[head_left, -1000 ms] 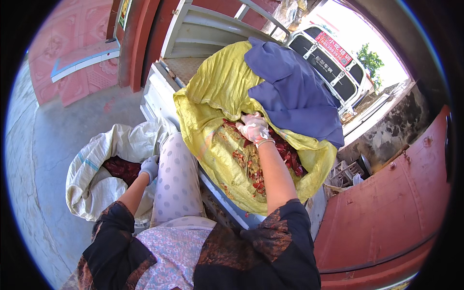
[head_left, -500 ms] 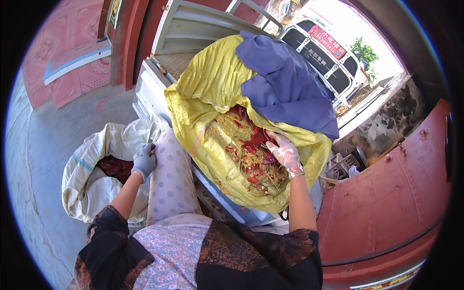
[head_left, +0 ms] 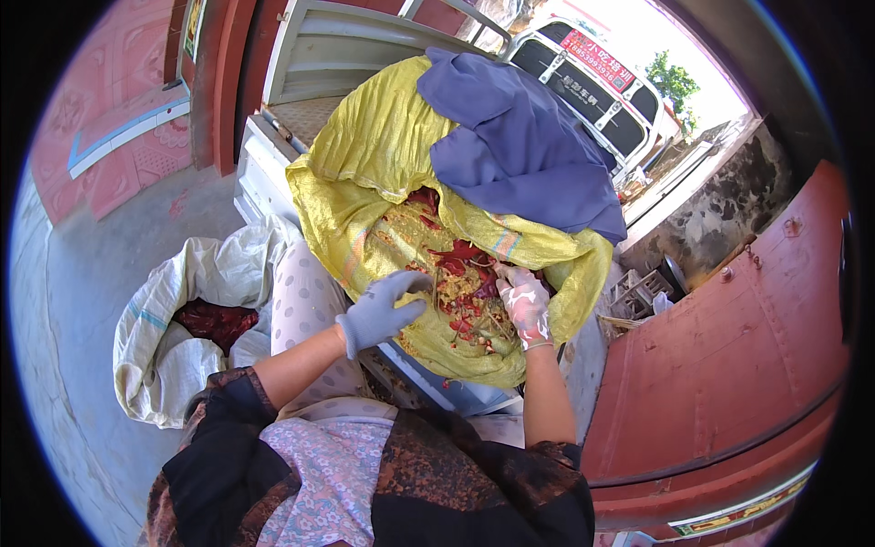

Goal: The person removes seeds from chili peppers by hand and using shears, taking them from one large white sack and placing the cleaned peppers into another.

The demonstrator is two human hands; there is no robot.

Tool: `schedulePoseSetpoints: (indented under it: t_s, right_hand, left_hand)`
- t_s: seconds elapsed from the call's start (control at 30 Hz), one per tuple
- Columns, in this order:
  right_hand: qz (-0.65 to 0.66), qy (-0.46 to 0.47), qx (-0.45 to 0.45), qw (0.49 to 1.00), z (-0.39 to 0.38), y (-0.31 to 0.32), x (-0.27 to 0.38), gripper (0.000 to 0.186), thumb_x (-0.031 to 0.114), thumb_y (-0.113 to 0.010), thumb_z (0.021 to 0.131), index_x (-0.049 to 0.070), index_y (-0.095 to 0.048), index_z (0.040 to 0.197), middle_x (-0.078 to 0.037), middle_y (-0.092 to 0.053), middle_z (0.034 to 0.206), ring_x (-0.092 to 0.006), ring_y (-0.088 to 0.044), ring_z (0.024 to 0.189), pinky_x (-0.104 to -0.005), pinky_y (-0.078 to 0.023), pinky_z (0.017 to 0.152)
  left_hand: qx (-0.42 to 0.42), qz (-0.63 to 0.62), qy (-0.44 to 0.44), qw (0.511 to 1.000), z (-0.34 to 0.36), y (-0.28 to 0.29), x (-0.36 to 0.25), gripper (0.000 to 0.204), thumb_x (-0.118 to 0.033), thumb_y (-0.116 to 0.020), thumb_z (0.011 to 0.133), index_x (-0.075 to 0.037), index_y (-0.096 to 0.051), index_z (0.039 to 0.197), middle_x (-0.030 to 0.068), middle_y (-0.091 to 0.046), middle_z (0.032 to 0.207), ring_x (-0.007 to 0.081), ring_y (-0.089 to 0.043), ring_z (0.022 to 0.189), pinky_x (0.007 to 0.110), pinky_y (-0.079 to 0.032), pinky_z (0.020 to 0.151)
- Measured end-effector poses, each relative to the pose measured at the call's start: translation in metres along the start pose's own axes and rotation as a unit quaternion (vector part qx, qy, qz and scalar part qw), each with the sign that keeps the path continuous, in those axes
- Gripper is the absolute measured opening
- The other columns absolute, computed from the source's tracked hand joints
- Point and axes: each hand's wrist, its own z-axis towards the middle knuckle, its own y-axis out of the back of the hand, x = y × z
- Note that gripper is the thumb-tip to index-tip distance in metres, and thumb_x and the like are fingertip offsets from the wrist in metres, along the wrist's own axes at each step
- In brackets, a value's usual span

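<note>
Left hand, moved from white sack, cupped empty at yellow sack; right hand pinched on chillies, sorting.

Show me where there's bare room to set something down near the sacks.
Free: the grey concrete floor left of the white sack, up to the red tiled strip. Crowded: the yellow sack, full of red chillies, with both hands, left hand and right hand, in it and a blue cloth on top.
</note>
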Motion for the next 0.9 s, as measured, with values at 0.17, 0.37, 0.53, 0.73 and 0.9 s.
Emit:
schedulePoseSetpoints:
  t_s: [0.17, 0.37, 0.53, 0.73, 0.9]
  right_hand:
    - [0.353, -0.074, -0.089, 0.928, -0.009, -0.013, -0.014, 0.023, 0.006, -0.062, 0.081, 0.006, -0.065, 0.104, -0.008, -0.067, 0.099, -0.0185, -0.062, 0.090, -0.0283, -0.047, 0.081]
    - [0.414, -0.034, -0.162, 0.895, -0.041, 0.009, 0.020, 0.018, -0.002, -0.060, 0.083, 0.000, -0.064, 0.100, -0.008, -0.067, 0.098, -0.0151, -0.062, 0.089, -0.0260, -0.047, 0.080]
    - [0.173, 0.075, -0.210, 0.959, -0.065, 0.030, 0.073, 0.021, 0.003, -0.065, 0.081, 0.009, -0.066, 0.101, -0.011, -0.067, 0.096, -0.0208, -0.065, 0.086, -0.0285, -0.050, 0.074]
    - [0.452, 0.034, -0.192, 0.870, -0.074, 0.018, 0.062, 0.020, -0.002, -0.060, 0.083, 0.001, -0.063, 0.102, -0.011, -0.067, 0.100, -0.0182, -0.065, 0.085, -0.0272, -0.051, 0.069]
    - [0.650, -0.100, -0.153, 0.738, -0.079, 0.030, 0.062, 0.023, -0.001, -0.053, 0.087, -0.004, -0.059, 0.109, -0.016, -0.064, 0.106, -0.0162, -0.064, 0.084, -0.0249, -0.051, 0.066]
  left_hand:
    - [0.087, -0.205, 0.094, 0.970, 0.004, -0.024, -0.003, 0.045, -0.022, -0.060, 0.086, -0.001, -0.049, 0.124, 0.0095, -0.059, 0.111, 0.0165, -0.055, 0.103, 0.030, -0.044, 0.089]
    - [0.125, -0.332, 0.286, 0.890, 0.017, -0.032, -0.039, 0.048, -0.033, -0.059, 0.088, -0.002, -0.050, 0.124, 0.0085, -0.058, 0.112, 0.0169, -0.057, 0.103, 0.031, -0.046, 0.082]
    - [0.219, -0.458, 0.277, 0.816, 0.029, -0.047, -0.050, 0.043, -0.035, -0.059, 0.088, -0.006, -0.052, 0.117, 0.0063, -0.061, 0.105, 0.0155, -0.061, 0.096, 0.028, -0.049, 0.074]
    - [0.106, -0.390, 0.244, 0.882, 0.038, -0.054, -0.029, 0.026, -0.022, -0.055, 0.088, -0.006, -0.056, 0.109, 0.0014, -0.063, 0.091, 0.0101, -0.062, 0.076, 0.026, -0.051, 0.066]
    - [0.123, -0.381, 0.197, 0.895, 0.031, -0.056, -0.013, 0.021, -0.013, -0.053, 0.086, -0.002, -0.056, 0.103, 0.0059, -0.063, 0.086, 0.0112, -0.060, 0.069, 0.027, -0.051, 0.061]
